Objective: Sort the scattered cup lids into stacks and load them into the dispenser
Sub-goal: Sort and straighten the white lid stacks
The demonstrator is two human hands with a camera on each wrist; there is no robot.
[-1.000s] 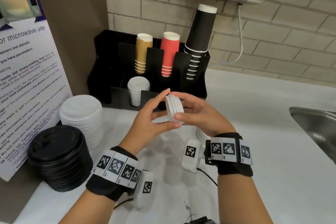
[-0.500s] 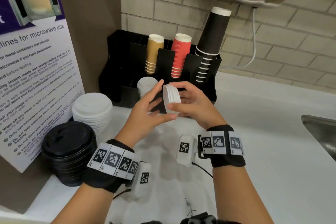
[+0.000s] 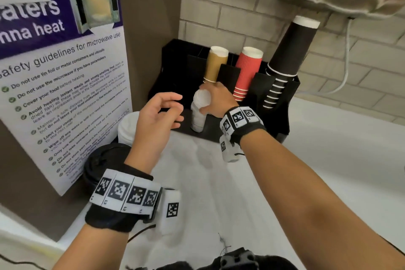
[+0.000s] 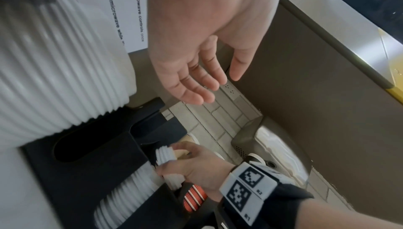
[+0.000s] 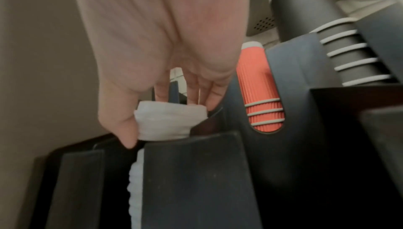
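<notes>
My right hand [image 3: 210, 101] grips a small stack of white lids [image 3: 202, 97] between thumb and fingers, right above the taller stack of white lids [image 3: 198, 118] standing in a front slot of the black dispenser [image 3: 276, 120]. In the right wrist view the held lids [image 5: 169, 121] sit at the slot's mouth, over the stack in the slot [image 5: 136, 186]. The left wrist view shows the same held lids [image 4: 166, 155]. My left hand [image 3: 163, 112] hovers to the left of the slot, fingers loosely spread, holding nothing.
A large stack of white lids [image 3: 127, 127] and a stack of black lids [image 3: 103, 164] stand at the left by a microwave poster [image 3: 61, 85]. Gold cups [image 3: 213, 63], red cups [image 3: 247, 72] and black cups [image 3: 285, 57] fill the dispenser's back slots. A brick wall stands behind it.
Both hands held the small lid stack in front of the dispenser. Now the left hand has let go and the right has carried the lids forward onto the slot's stack.
</notes>
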